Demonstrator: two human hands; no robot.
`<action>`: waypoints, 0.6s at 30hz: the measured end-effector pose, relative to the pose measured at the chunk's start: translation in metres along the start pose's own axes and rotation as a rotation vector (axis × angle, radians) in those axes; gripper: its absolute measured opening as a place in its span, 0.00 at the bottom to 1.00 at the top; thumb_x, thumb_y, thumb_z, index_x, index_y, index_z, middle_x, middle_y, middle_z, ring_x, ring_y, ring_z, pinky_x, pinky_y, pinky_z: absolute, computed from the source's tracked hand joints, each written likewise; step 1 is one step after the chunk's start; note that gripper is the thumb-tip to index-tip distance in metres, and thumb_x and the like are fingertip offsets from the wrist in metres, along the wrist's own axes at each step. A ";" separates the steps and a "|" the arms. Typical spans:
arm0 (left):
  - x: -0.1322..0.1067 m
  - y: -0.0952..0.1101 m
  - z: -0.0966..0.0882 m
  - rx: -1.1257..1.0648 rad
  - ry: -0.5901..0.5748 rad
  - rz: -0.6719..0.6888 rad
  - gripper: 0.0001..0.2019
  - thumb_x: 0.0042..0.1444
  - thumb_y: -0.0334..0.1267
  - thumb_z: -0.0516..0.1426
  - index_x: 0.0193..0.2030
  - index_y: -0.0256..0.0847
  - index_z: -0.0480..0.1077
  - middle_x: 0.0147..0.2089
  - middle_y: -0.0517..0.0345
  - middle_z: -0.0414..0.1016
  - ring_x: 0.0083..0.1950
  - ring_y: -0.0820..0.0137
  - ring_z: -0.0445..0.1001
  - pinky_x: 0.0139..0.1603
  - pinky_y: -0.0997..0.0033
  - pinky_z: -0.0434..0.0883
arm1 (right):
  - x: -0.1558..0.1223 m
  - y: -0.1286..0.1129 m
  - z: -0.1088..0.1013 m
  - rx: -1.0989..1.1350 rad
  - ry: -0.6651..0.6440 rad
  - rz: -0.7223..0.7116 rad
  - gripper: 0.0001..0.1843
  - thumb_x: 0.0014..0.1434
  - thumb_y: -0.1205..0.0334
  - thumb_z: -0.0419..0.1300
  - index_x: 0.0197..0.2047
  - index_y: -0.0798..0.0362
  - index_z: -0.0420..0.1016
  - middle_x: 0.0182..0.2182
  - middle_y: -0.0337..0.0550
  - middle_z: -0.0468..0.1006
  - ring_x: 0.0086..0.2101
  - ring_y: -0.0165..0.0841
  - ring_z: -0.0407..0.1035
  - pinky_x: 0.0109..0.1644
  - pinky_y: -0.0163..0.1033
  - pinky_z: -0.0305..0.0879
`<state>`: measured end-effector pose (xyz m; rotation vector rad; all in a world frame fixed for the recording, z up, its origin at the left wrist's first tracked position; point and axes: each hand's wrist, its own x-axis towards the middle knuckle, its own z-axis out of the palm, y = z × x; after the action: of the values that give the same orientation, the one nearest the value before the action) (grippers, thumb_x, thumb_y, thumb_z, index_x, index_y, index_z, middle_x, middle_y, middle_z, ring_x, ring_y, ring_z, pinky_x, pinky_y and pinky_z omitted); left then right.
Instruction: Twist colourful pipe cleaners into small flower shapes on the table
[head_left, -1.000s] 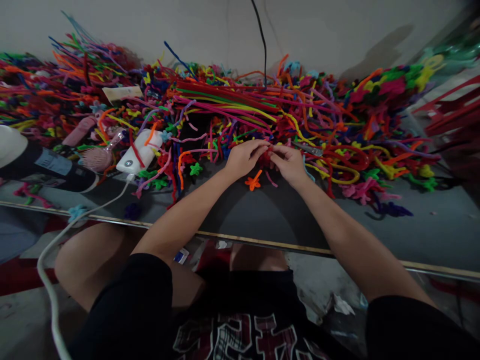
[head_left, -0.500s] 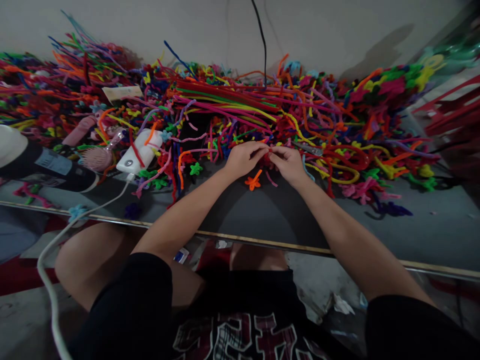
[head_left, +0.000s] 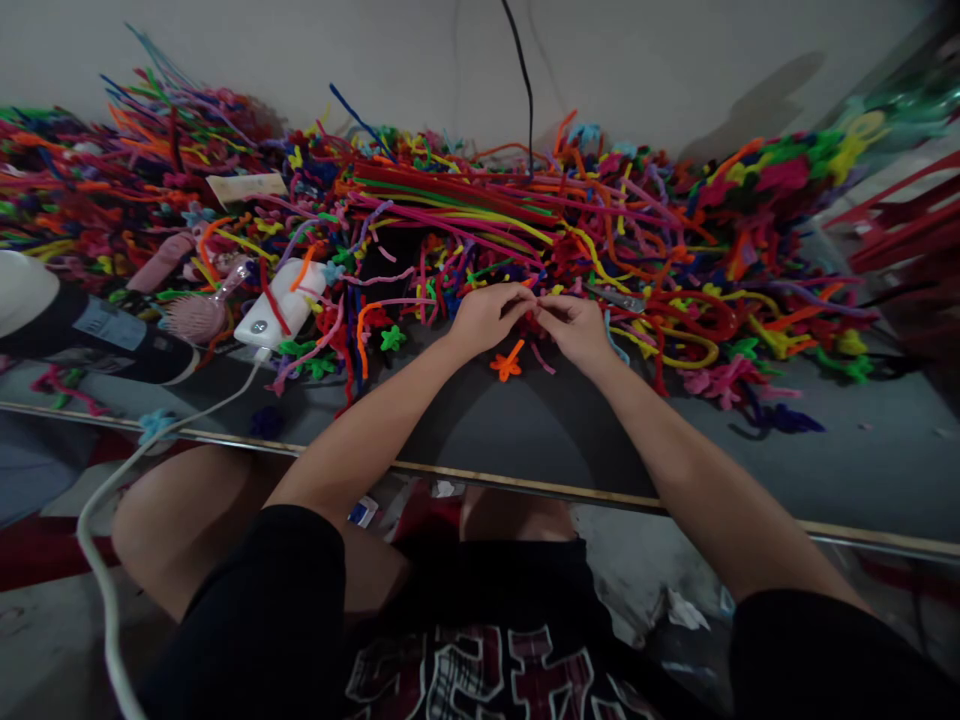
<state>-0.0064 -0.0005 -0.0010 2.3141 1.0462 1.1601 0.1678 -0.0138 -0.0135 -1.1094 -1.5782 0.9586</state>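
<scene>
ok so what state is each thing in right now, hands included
Left hand: pinching red piece
Right hand: pinching the same piece
Red piece: between fingertips, mostly hidden
Orange flower: formed, lying on table
White device: white cable plugged in
Hairbrush: lying, bristles up
Scissors: lying, open or shut unclear
Long stems: bunched, mostly straight
Black cord: hanging

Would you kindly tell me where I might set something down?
Bare tabletop lies between the left forearm and right forearm, in front of the orange flower; another patch lies right of the dark blue piece. The pipe-cleaner heap crowds the back.
</scene>
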 end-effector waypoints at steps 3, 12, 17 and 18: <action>-0.001 0.002 0.000 0.015 0.007 -0.016 0.09 0.62 0.38 0.55 0.39 0.39 0.75 0.36 0.57 0.79 0.37 0.74 0.76 0.40 0.74 0.70 | 0.000 0.000 0.001 0.022 0.006 -0.003 0.14 0.51 0.51 0.65 0.37 0.52 0.81 0.28 0.39 0.79 0.24 0.27 0.69 0.29 0.36 0.68; 0.002 -0.009 0.001 -0.157 -0.037 0.045 0.09 0.61 0.34 0.56 0.44 0.40 0.76 0.43 0.53 0.80 0.45 0.71 0.78 0.48 0.70 0.72 | 0.001 0.001 0.003 0.072 0.034 0.038 0.18 0.47 0.52 0.66 0.39 0.53 0.79 0.33 0.42 0.81 0.27 0.29 0.71 0.33 0.39 0.71; 0.002 -0.009 0.000 -0.213 -0.077 -0.011 0.07 0.61 0.36 0.56 0.41 0.40 0.76 0.37 0.56 0.80 0.36 0.74 0.77 0.43 0.72 0.73 | 0.000 0.002 0.002 0.051 0.018 0.042 0.16 0.48 0.54 0.66 0.39 0.52 0.79 0.36 0.43 0.81 0.34 0.32 0.74 0.41 0.43 0.73; 0.002 -0.008 0.000 -0.222 -0.095 -0.025 0.07 0.61 0.36 0.56 0.41 0.40 0.75 0.35 0.57 0.79 0.33 0.75 0.76 0.40 0.73 0.72 | 0.000 0.001 0.002 0.041 0.013 0.042 0.15 0.48 0.54 0.65 0.39 0.52 0.79 0.36 0.43 0.81 0.35 0.33 0.74 0.42 0.43 0.73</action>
<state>-0.0092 0.0067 -0.0048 2.1537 0.8636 1.0864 0.1663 -0.0133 -0.0153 -1.1224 -1.5235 1.0052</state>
